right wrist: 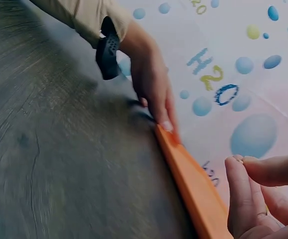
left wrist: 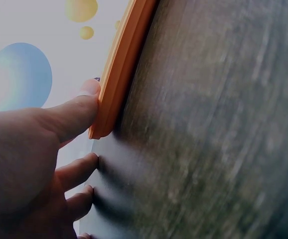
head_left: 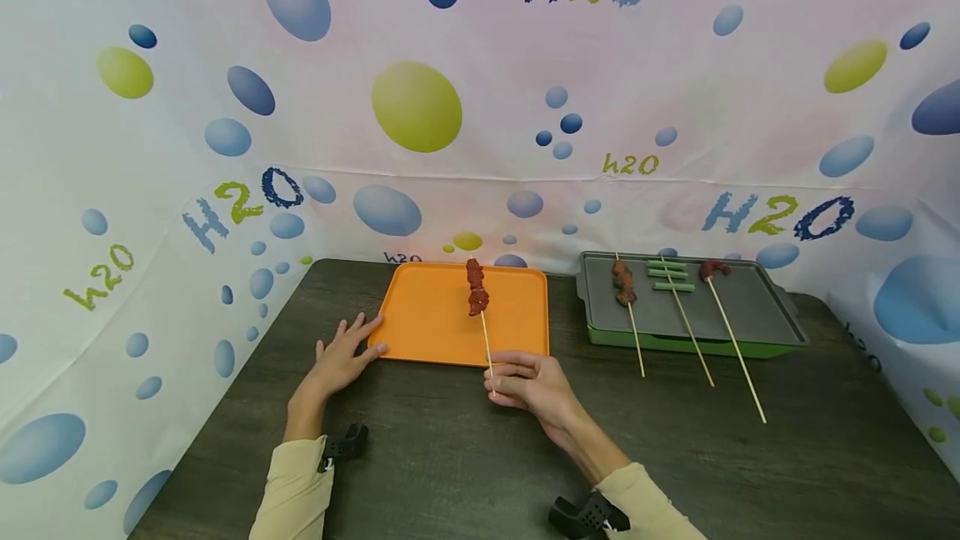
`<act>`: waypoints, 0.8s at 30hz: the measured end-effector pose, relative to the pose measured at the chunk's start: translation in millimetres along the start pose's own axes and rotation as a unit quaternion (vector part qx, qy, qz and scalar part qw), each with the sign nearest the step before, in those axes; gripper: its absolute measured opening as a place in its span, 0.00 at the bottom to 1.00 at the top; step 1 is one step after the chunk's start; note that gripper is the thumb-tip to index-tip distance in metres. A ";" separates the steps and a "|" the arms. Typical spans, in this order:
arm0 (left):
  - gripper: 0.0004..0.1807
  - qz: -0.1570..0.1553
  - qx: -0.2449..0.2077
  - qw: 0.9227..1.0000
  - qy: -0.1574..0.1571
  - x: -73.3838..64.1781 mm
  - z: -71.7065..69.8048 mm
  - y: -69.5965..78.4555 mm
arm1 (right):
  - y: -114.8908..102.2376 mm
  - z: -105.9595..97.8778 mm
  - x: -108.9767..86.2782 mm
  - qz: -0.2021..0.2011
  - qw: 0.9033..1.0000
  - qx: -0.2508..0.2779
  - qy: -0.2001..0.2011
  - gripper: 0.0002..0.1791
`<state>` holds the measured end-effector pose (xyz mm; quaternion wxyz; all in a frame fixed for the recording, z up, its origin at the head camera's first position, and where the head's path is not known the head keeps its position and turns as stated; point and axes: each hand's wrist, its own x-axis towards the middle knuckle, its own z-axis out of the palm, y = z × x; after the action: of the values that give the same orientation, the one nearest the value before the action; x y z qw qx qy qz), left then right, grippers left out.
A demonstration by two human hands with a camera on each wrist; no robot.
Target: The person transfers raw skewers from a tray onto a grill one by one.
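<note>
An orange tray (head_left: 435,315) lies on the dark table. My left hand (head_left: 341,361) touches the tray's left front corner with its fingers spread; in the left wrist view the thumb (left wrist: 79,112) presses against the orange rim. Between thumb and fingertips my right hand (head_left: 532,390) pinches the lower end of a meat skewer (head_left: 477,288), whose reddish chunks are over the tray. In the right wrist view the pinching fingers (right wrist: 241,194) show, but the meat is out of sight. Whether the skewer touches the tray I cannot tell.
To the right stands a grey grill plate (head_left: 735,307) on a green base. On it lie a brown meat skewer (head_left: 624,283), a green vegetable skewer (head_left: 671,276) and a dark reddish curled skewer (head_left: 714,270), their sticks jutting over the front edge. A patterned cloth (head_left: 480,123) hangs behind.
</note>
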<state>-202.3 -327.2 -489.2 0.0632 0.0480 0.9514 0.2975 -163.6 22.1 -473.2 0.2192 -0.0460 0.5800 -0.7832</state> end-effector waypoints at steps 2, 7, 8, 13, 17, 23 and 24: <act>0.37 0.000 0.001 1.000 0.001 0.1 -0.1 0.5 | -5.2 -7.6 -7.1 -0.006 1.000 -0.008 -0.001 0.27; 0.37 0.001 0.000 1.000 0.000 0.2 0.2 0.9 | -18.8 -28.9 -25.7 -0.021 0.999 -0.037 -0.008 0.28; 0.37 0.000 0.000 1.000 0.001 0.1 0.2 0.9 | -21.6 -33.0 -29.3 -0.023 0.999 -0.043 -0.009 0.29; 0.37 0.001 0.002 1.000 0.001 -0.3 0.2 -0.3 | -36.9 -52.1 -45.9 -0.026 0.997 -0.066 -0.011 0.29; 0.37 0.000 0.000 1.000 -0.001 -0.8 0.3 -0.4 | -50.5 -66.9 -59.1 -0.028 0.996 -0.080 -0.010 0.31; 0.37 0.002 0.001 1.000 0.000 0.0 0.7 0.3 | -68.7 -91.2 -76.8 -0.049 0.993 -0.104 -0.009 0.29; 0.37 0.002 0.002 1.000 0.001 0.2 0.8 0.4 | -71.5 -95.7 -79.7 -0.051 0.993 -0.107 -0.006 0.28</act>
<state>-202.3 -326.5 -489.6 0.0615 0.0501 0.9520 0.2957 -143.9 155.3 -423.2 0.1762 -0.1040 0.6561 -0.7264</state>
